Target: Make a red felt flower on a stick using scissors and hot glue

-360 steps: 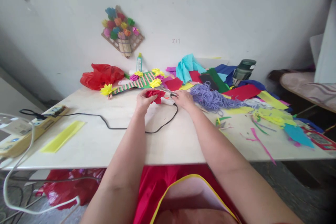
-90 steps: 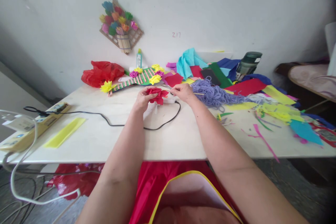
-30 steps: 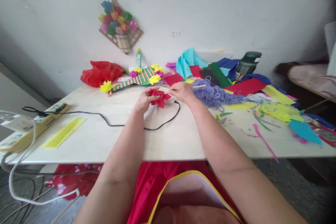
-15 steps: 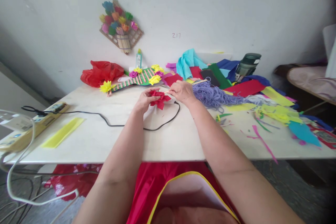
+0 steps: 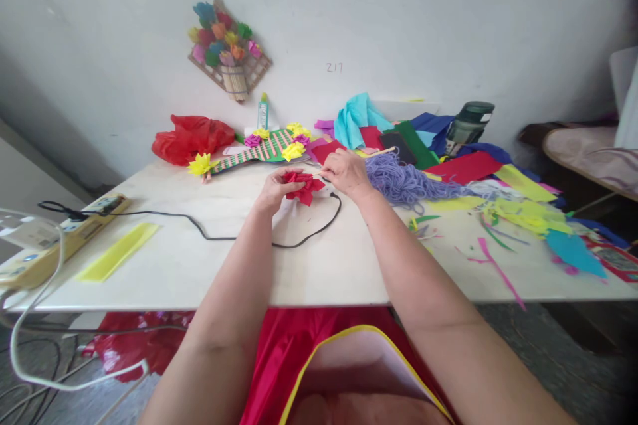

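Note:
Over the middle of the table, my left hand (image 5: 277,191) is closed on a red paper flower (image 5: 305,191), its petals fanning out to the right of the fingers. My right hand (image 5: 347,172) grips a thin wooden stick (image 5: 385,153); one end sticks out behind the hand over the yarn, and the other points to the flower. Whether the stick's tip touches the petals I cannot tell. Just beyond the hands lies a green board decorated with thin strips (image 5: 259,154), with yellow and purple paper flowers along it.
Purple yarn (image 5: 406,180) and coloured paper sheets (image 5: 471,167) cover the right side, with a dark bottle (image 5: 469,126) behind. A black cable (image 5: 199,229) runs from a power strip (image 5: 64,246) across the table. A yellow paper strip (image 5: 119,252) and red plastic bag (image 5: 194,139) lie left.
Almost nothing differs. Both hands stay in the same place on the flower and stick, with at most a slight shift of the fingers.

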### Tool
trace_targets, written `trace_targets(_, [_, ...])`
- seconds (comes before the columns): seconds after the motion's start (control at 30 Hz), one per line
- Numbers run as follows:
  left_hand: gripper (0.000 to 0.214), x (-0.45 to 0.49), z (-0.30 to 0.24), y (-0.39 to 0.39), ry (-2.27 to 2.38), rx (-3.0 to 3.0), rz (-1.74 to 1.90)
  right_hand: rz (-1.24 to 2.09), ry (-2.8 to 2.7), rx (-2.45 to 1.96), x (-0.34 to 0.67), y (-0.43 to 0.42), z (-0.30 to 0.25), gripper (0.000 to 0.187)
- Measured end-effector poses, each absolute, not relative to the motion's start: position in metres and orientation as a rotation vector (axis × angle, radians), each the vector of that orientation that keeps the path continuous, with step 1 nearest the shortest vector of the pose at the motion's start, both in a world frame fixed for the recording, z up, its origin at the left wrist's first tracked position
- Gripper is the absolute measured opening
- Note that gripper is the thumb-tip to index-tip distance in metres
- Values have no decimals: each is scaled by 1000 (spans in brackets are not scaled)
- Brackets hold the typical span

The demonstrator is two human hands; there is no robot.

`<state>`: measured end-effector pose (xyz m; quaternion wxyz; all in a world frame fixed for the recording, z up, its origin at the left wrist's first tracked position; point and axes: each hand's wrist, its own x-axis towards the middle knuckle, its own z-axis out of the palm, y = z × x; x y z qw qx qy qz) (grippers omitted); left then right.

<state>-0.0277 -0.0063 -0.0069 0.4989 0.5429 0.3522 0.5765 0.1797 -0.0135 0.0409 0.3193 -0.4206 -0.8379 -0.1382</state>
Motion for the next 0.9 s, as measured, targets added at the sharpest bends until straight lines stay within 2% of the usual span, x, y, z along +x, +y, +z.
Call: trace_targets(0.9, [45, -28, -8, -6, 833, 1361, 1413, -82, -2096, -1162, 192, -3, 31, 8])
